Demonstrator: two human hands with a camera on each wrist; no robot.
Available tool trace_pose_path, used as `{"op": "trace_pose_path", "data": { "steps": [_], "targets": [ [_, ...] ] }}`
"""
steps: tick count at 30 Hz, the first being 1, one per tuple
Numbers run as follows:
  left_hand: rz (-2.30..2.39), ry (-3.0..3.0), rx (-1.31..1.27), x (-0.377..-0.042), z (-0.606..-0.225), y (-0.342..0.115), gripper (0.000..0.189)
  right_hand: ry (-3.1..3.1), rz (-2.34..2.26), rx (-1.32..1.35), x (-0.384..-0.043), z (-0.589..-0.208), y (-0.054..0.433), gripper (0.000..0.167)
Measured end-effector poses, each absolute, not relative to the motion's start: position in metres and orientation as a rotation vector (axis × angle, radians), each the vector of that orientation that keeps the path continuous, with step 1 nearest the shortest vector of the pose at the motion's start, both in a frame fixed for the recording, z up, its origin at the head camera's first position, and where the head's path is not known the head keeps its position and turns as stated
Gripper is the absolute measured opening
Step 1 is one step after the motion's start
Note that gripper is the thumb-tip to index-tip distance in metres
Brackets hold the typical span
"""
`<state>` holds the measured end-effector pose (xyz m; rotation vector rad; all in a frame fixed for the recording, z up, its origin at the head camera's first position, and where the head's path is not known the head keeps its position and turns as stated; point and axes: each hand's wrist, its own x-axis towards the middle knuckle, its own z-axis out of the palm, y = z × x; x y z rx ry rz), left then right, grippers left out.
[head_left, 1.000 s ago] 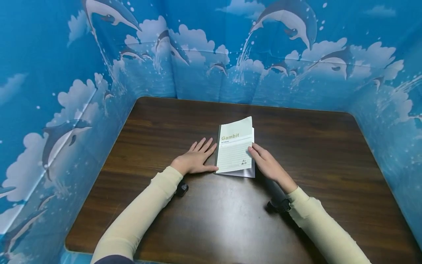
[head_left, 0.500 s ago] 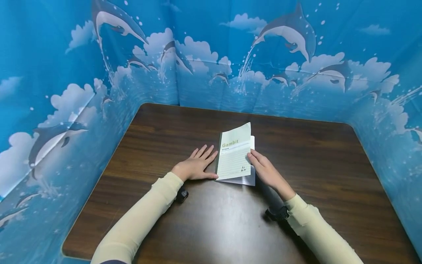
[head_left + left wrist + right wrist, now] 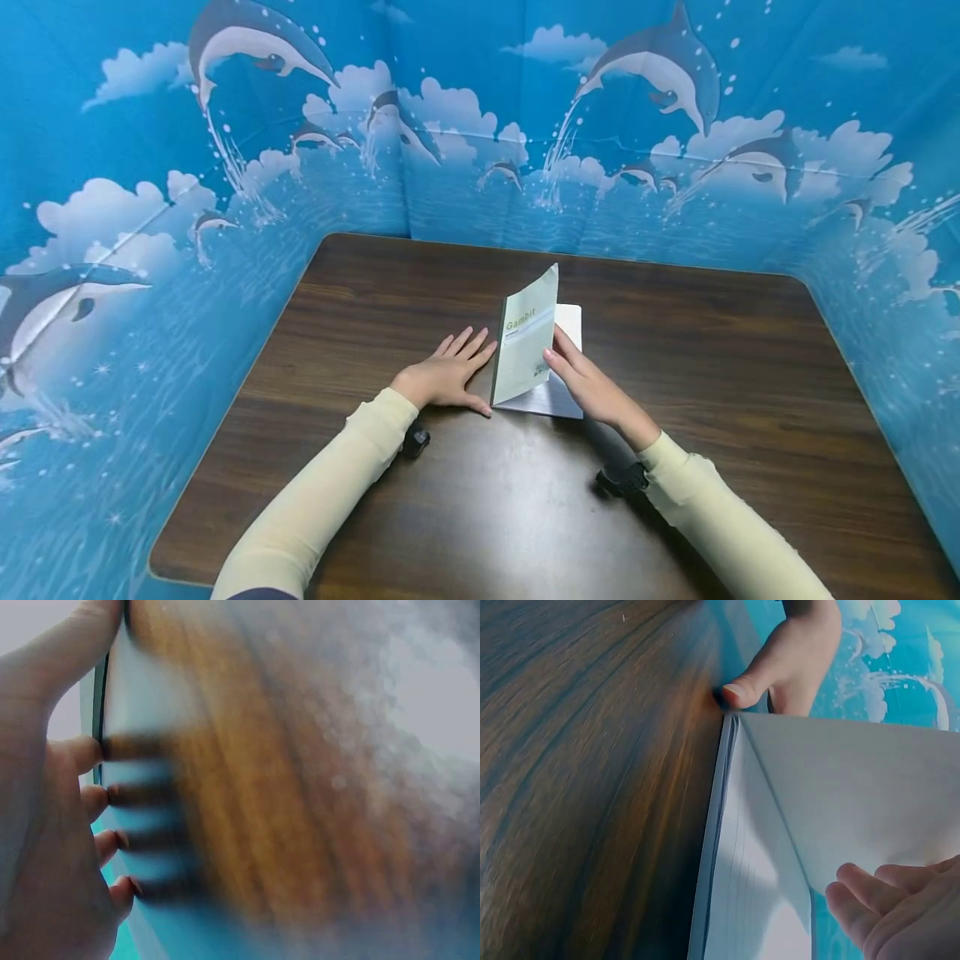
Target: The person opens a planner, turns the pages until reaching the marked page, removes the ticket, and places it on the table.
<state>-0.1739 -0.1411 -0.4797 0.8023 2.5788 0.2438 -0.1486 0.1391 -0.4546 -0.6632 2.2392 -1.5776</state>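
A pale green notebook (image 3: 523, 346) marked "Gambit" lies on the brown table, its dark spine on the left. Its front cover stands raised at a slant, baring a white lined page (image 3: 742, 862). My right hand (image 3: 592, 387) holds the cover's right edge, thumb on the printed side and fingers behind; in the right wrist view those fingers (image 3: 877, 900) are nearly straight beside the cover's pale inner face (image 3: 855, 787). Beside the spine, my left hand (image 3: 446, 377) rests on the table with fingers spread. Close up, the left wrist view has its fingertips (image 3: 94, 802) on the tabletop.
The dark wood table (image 3: 735, 367) stretches out around the notebook with rounded corners. Blue curtains (image 3: 450, 167) printed with dolphins and clouds enclose its back and sides. A small black wrist device (image 3: 622, 480) sits under the right forearm, another (image 3: 415, 439) under the left.
The front cover has risen and swung leftward, uncovering more of the page. My right hand has moved slightly left with it. The left hand stays beside the spine.
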Motion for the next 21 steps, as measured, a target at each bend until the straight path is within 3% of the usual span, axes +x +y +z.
{"op": "trace_pose_path", "data": {
  "steps": [13,21],
  "targets": [
    [0.358,2.568,0.813,-0.171,-0.485,-0.157,0.116,2.354,-1.343,-0.885,-0.148,-0.456,0.117,0.077],
    [0.411,2.593,0.634,-0.171,-0.482,-0.187,0.111,2.474,-1.108,-0.973,-0.143,-0.461,0.104,0.084]
  ]
}}
